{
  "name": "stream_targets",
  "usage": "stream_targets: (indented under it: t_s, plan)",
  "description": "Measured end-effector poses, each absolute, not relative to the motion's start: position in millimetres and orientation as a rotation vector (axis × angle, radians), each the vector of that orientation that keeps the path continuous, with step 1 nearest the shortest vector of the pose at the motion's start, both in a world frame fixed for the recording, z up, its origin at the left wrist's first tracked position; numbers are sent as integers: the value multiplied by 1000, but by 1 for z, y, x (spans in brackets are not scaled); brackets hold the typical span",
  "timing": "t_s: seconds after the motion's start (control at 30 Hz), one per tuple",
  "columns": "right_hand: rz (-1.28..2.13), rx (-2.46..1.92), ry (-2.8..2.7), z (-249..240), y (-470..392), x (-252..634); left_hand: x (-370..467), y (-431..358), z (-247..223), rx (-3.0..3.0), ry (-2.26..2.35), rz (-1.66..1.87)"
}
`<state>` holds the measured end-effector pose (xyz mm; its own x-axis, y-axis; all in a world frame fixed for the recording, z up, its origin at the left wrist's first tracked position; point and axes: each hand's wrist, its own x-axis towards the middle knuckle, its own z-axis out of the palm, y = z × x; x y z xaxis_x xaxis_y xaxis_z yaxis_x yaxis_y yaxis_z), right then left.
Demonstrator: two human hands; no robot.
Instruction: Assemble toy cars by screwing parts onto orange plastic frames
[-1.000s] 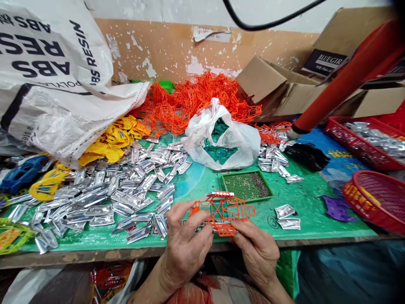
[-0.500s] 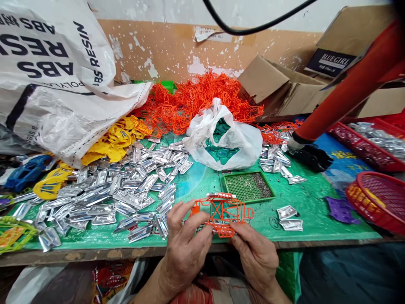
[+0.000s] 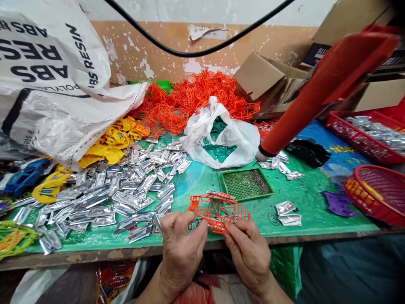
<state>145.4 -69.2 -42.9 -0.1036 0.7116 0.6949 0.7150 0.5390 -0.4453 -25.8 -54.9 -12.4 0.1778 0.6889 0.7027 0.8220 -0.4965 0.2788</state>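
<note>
An orange plastic lattice frame (image 3: 222, 207), shaped like a small vehicle cage, is held just above the front of the table. My left hand (image 3: 182, 249) is closed on its lower left edge, thumb and fingers pinched together. At the lower right edge, my right hand (image 3: 248, 252) pinches the same frame between thumb and fingers. Shiny strips show along the frame's long sides. Behind it lies a green tray (image 3: 224, 182) of small metal screws. A pile of silver chromed plates (image 3: 131, 196) spreads to the left of my left hand.
A red-wrapped hanging tool (image 3: 311, 99) slants down over the right side. Behind the tray sit a white bag (image 3: 243, 145) of green parts and a heap of orange frames (image 3: 202, 90). Two silver plates (image 3: 289, 219), a purple part (image 3: 337, 204) and a red basket (image 3: 363, 202) lie right.
The red-wrapped tool's lower end has swung left, toward the tray, and the black cable sags lower. Both hands have shifted slightly left with the orange frame, which is now tilted.
</note>
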Motion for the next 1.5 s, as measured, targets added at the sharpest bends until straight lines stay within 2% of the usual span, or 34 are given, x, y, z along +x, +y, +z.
stream_targets:
  t_s: [0.2,0.47,1.17,1.5]
  plan:
    - [-17,-1219,-1785,-46,-71,142,-28,-51,-23,-2601,-1385,-1321]
    - [6,-1182,-1808,-51,-71,143,-28,-51,-26,-2622,-1317,-1399]
    - [110,-1110,-1802,-45,-68,148,-35,-49,-25,-2792,-1212,-1201]
    - [115,-1114,-1768,-43,-68,146,-33,-45,-19,-3018,-1458,-1477]
